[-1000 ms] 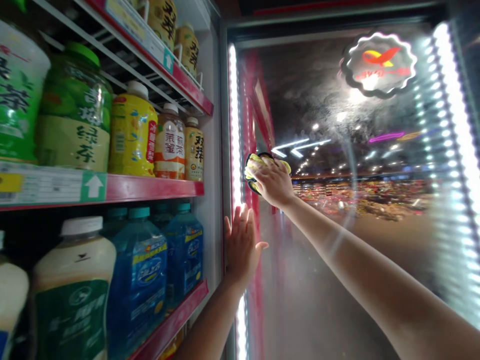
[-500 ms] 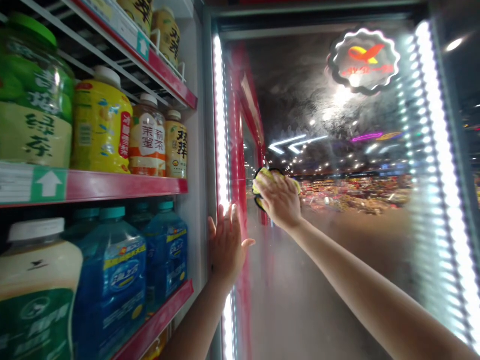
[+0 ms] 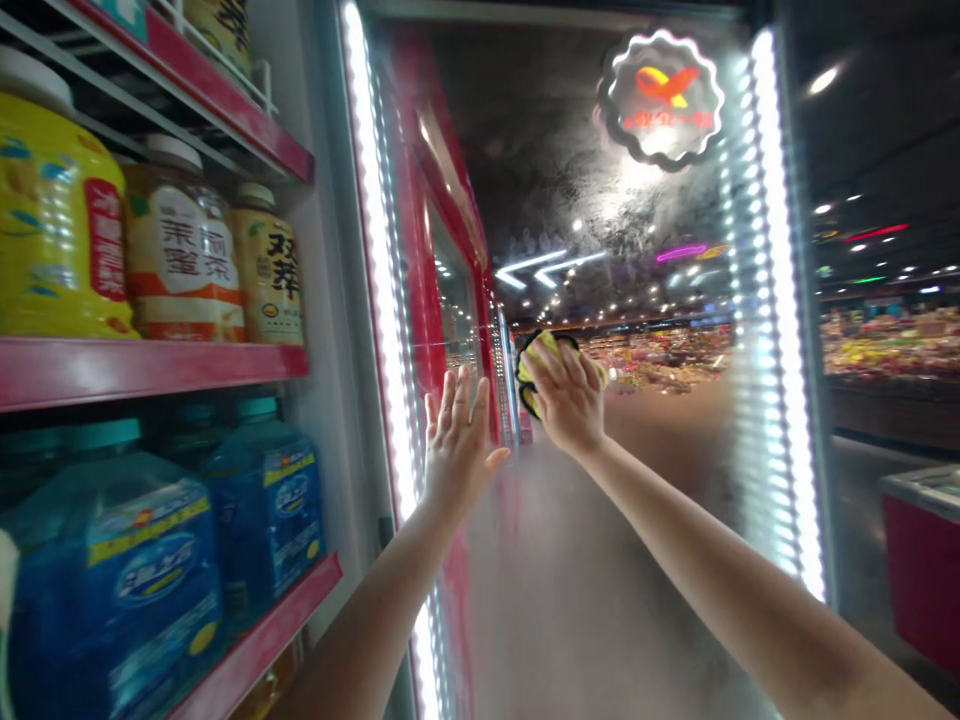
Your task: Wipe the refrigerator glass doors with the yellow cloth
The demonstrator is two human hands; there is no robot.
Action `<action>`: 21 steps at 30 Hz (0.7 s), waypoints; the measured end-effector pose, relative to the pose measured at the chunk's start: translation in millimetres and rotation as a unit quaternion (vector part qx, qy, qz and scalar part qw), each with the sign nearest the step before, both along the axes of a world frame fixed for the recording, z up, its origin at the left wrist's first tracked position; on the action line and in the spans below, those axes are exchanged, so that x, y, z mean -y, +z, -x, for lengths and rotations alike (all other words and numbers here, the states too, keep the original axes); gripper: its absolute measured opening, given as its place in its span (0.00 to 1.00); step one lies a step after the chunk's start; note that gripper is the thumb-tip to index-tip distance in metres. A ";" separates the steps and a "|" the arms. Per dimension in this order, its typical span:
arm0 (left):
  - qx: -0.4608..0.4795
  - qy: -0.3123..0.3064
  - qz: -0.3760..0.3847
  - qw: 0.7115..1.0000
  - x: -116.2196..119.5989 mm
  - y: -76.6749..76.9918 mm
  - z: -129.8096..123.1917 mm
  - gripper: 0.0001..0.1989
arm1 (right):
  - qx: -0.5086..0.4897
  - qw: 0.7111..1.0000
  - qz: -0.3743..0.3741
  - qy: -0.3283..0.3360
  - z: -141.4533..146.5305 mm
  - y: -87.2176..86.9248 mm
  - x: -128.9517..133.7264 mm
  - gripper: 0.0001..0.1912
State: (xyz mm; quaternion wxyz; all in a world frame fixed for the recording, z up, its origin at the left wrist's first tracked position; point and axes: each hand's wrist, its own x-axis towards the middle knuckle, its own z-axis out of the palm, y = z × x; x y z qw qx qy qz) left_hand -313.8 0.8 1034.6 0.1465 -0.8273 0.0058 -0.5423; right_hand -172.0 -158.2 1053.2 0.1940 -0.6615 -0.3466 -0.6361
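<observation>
Your right hand (image 3: 571, 402) held the yellow, black-edged cloth (image 3: 528, 371) against the glass door (image 3: 600, 570). It looked light, soft and floppy, best gripped by its bunched middle; your left hand (image 3: 459, 445) was open, fingers spread.

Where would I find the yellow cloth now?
In the head view, the yellow cloth is right of centre, under the right hand on the glass door.
</observation>
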 end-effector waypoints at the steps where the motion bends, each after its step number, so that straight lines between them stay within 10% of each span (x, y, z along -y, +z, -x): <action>1: -0.006 -0.007 -0.004 1.000 4.5 -0.1 -3.5 0.60 | 0.012 0.999 0.042 -0.002 -0.5 -13.4 4.0 0.32; 5: -0.030 -0.041 -0.033 0.998 17.0 -4.2 -13.3 0.62 | 0.021 0.994 0.106 -0.021 -19.4 -37.6 40.0 0.32; 12: -0.041 -0.063 -0.030 0.997 22.7 -5.6 -29.5 0.61 | -0.032 0.994 -0.099 -0.044 -25.5 -6.6 33.4 0.33; 18: -0.052 -0.076 -0.021 0.996 27.7 -10.0 -33.2 0.58 | 0.026 0.993 0.112 -0.035 -22.3 -56.8 50.6 0.31; 21: -0.056 -0.083 -0.036 0.994 32.8 -14.0 -36.3 0.57 | -0.016 0.999 0.019 -0.049 -41.4 -43.8 73.0 0.32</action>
